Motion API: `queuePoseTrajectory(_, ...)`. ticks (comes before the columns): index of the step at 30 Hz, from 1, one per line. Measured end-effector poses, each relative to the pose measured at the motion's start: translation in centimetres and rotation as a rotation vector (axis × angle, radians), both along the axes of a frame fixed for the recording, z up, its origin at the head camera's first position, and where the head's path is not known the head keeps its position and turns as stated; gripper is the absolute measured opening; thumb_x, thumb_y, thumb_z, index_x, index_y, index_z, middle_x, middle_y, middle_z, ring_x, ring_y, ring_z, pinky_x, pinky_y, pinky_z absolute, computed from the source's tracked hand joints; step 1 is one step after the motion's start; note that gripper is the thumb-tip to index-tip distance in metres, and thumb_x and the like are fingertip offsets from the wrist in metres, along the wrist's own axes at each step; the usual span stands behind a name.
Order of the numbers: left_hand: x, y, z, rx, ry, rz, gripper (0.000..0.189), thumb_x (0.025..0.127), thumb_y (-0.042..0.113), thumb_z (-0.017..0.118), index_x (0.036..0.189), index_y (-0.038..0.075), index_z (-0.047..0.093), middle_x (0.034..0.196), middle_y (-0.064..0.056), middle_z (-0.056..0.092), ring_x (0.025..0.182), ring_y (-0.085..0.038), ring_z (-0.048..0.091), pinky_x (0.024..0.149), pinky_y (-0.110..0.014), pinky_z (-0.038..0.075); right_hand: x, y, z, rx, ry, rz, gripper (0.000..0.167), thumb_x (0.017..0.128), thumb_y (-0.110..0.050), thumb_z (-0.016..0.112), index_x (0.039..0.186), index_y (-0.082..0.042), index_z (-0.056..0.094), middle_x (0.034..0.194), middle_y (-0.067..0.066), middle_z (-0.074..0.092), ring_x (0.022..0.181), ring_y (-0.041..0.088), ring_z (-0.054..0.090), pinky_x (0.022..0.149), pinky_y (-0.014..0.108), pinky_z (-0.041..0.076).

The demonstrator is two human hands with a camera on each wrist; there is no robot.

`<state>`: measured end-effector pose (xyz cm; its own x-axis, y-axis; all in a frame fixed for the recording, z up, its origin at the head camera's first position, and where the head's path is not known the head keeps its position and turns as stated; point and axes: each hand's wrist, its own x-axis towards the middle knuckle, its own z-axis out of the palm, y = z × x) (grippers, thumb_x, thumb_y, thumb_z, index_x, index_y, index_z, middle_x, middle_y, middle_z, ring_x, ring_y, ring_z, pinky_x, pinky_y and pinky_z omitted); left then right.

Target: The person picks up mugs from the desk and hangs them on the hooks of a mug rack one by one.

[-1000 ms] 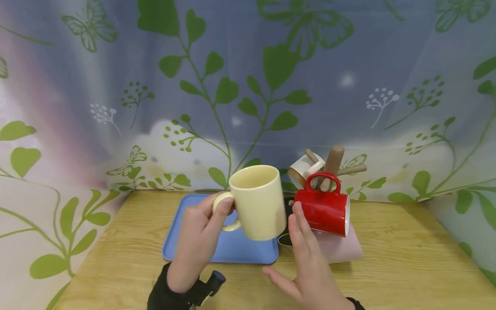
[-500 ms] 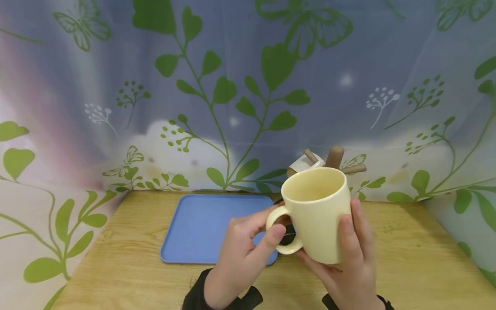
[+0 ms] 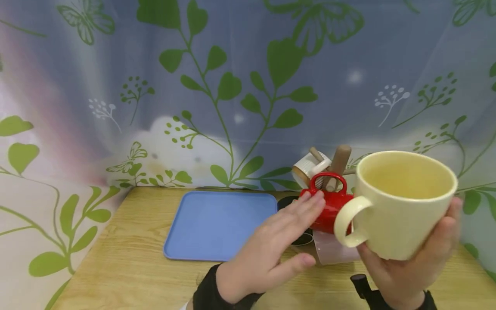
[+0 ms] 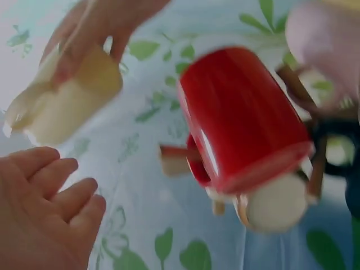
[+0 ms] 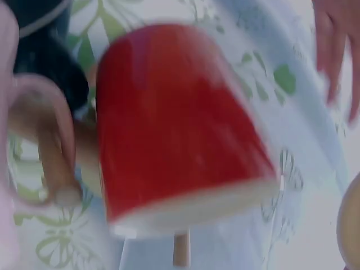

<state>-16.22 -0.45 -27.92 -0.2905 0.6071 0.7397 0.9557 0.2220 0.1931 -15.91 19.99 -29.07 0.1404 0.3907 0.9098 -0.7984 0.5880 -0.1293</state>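
A pale yellow mug [image 3: 403,219] is held up at the right by my right hand [image 3: 424,258], its fingers curled round the far side and under the base. The mug's handle points left and its mouth faces up. My left hand [image 3: 271,245] has let its fingers stretch out straight, with the thumb apart, and holds nothing. In the head view its fingertips overlap a glossy red mug [image 3: 329,211] that hangs on its side from a wooden mug rack [image 3: 339,160]. The left wrist view shows the yellow mug [image 4: 79,101], blurred, beyond my left hand [image 4: 48,202].
Below the red mug hang a pink mug [image 3: 335,249] and a black mug [image 3: 304,238]. A white ribbed mug [image 3: 302,176] is at the rack's back. An empty blue tray [image 3: 222,224] lies left of it on the wooden table [image 3: 131,245]. A leaf-print curtain [image 3: 232,86] stands behind.
The yellow mug has moved right, from my left hand's grip on its handle, through both hands, to my right hand alone. My left hand has let go and straightened its fingers.
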Motion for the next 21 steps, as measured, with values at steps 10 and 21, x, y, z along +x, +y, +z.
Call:
queuePoseTrajectory(10, -1.8, -2.4, -0.2, -0.055, -0.212, 0.436, 0.071, 0.099, 0.065, 0.014, 0.157, 0.026, 0.009, 0.165, 0.008, 0.012, 0.155, -0.018, 0.011, 0.124, -0.051, 0.021, -0.7, 6.5, 1.9, -0.098, -0.428, 0.413, 0.083, 0.079, -0.001, 0.075, 0.148, 0.005, 0.031, 0.146, 0.021, 0.041, 0.122, 0.027, 0.051, 0.093, 0.018, 0.05)
queuePoseTrajectory(21, -3.8, -2.2, -1.9, -0.187, -0.281, 0.56, 0.07, 0.1, 0.061, 0.028, 0.157, 0.029, 0.003, 0.166, 0.007, 0.011, 0.155, -0.014, 0.007, 0.127, -0.044, 0.015, -3.5, 9.6, -1.0, -0.276, -0.991, 0.397, 0.084, 0.086, 0.003, 0.068, 0.153, -0.025, 0.027, 0.159, 0.008, 0.027, 0.118, 0.012, 0.048, 0.081, 0.002, 0.046)
